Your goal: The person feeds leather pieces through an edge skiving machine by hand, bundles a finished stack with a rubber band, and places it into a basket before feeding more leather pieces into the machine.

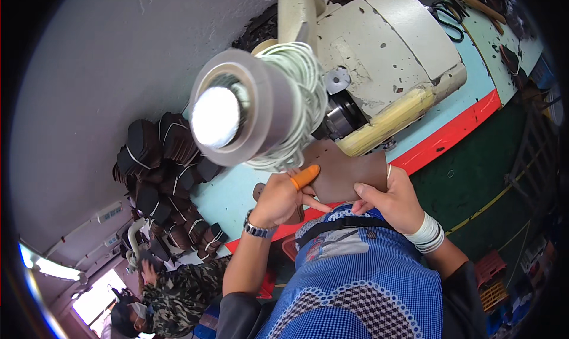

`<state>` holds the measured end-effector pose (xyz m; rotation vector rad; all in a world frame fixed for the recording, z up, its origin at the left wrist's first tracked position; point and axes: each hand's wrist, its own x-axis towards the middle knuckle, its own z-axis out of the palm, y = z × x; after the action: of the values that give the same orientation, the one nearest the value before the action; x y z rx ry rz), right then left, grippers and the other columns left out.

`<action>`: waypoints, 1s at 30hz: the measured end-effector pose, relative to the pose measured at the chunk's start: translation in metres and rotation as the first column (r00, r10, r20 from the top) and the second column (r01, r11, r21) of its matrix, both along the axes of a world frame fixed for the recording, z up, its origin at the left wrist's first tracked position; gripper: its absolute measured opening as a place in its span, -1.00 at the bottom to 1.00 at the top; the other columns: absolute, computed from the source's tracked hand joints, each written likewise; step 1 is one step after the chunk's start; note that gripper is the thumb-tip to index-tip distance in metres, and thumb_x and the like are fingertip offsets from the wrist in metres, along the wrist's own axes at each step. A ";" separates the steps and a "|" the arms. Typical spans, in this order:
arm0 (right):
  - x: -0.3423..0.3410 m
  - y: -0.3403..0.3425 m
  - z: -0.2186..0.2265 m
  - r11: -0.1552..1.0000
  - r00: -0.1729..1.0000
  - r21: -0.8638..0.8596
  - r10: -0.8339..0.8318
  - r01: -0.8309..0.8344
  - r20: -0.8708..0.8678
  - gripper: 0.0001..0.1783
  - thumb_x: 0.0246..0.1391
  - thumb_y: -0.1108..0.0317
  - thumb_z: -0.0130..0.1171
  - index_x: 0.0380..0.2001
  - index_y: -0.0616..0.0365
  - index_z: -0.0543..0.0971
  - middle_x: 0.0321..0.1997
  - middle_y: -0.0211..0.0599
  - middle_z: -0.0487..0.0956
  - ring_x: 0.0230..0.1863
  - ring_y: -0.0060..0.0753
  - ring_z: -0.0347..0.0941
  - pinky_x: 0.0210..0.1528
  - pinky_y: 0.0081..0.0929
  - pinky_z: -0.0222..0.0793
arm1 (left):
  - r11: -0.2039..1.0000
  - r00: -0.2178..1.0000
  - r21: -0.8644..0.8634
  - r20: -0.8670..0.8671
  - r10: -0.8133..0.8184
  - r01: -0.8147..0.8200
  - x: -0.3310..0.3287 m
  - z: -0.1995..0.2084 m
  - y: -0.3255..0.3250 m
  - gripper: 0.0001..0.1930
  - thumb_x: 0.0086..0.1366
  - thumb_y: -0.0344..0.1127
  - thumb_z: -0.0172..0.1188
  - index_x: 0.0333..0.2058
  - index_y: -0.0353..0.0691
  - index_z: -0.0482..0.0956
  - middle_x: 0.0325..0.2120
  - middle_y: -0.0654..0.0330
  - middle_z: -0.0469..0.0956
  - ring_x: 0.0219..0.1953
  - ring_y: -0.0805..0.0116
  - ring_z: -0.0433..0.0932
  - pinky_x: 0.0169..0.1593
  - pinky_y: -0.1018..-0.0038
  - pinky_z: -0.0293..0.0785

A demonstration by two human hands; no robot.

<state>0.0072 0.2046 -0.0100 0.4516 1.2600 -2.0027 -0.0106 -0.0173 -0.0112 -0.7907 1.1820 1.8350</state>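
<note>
A flat brown leather-like piece (pixel 347 176) with small holes near its far edge spans both my hands, close to the table's front edge. My right hand (pixel 398 199) grips its right end, thumb on top; white elastic bands circle that wrist. My left hand (pixel 280 198), with an orange finger cot (pixel 306 177) and a metal watch (pixel 259 226), holds the left side, the covered digit lying on the surface. Part of another brown piece (pixel 258 191) shows beside the left hand. Just beyond stands a cream machine (pixel 379 48) with a dark cylindrical part (pixel 344 115).
A bright round lamp (pixel 216 118) with a coiled pale cord (pixel 296 96) hangs over the table, hiding part of it. Bundled dark pieces (pixel 157 149) are stacked left. Black scissors (pixel 448 20) lie at the far right. Another person (pixel 178 297) works at lower left.
</note>
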 end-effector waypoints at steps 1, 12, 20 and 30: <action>-0.001 -0.002 -0.004 1.000 1.000 -0.004 0.009 -0.009 -0.006 -0.78 0.05 0.50 0.02 -0.24 0.45 0.39 -0.40 -0.17 0.52 -0.49 -0.49 0.51 -0.46 -0.59 0.51 | 0.999 0.999 -0.026 -0.024 0.026 -0.027 0.000 -0.004 -0.004 -0.69 0.31 -0.32 -0.03 -0.32 -0.59 0.40 -0.59 0.00 0.52 -0.52 0.16 0.60 -0.42 0.29 0.64; -0.018 0.004 0.007 0.983 0.962 -0.072 -0.145 0.166 0.232 -0.68 0.09 0.33 0.02 -0.19 0.41 0.45 -0.32 -0.16 0.54 -0.40 -0.47 0.53 -0.33 -0.54 0.51 | 0.982 0.969 -0.075 -0.191 0.154 -0.171 -0.012 -0.006 0.024 -0.75 0.29 -0.31 0.01 -0.28 -0.44 0.46 -0.44 0.14 0.54 -0.50 0.44 0.53 -0.36 0.43 0.57; -0.007 0.002 -0.016 0.951 0.991 0.301 -0.038 0.076 -0.130 -0.73 0.01 0.44 0.18 -0.24 0.40 0.46 -0.39 -0.32 0.56 -0.36 -0.64 0.45 -0.36 -0.67 0.36 | 0.988 0.945 -0.120 -0.300 -0.131 0.099 -0.028 -0.026 -0.020 -0.79 0.28 -0.34 0.00 -0.29 -0.42 0.47 -0.54 0.15 0.53 -0.56 0.44 0.52 -0.48 0.55 0.46; -0.206 0.015 0.028 0.123 0.326 0.718 0.830 0.685 -0.452 -0.75 -0.09 0.30 0.13 -0.57 0.34 0.53 -0.64 -0.03 0.52 -0.64 -0.27 0.47 -0.56 -0.45 0.35 | 0.147 0.260 -0.983 -0.115 -0.959 0.108 0.032 -0.059 -0.083 -0.46 -0.12 -0.04 0.40 -0.24 -0.28 0.47 -0.32 0.02 0.46 -0.24 0.11 0.43 -0.15 0.29 0.33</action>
<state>-0.1988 0.2197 0.0178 -0.5780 3.3975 -0.4389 0.0219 -0.1006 -0.0701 0.3414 2.6614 0.5165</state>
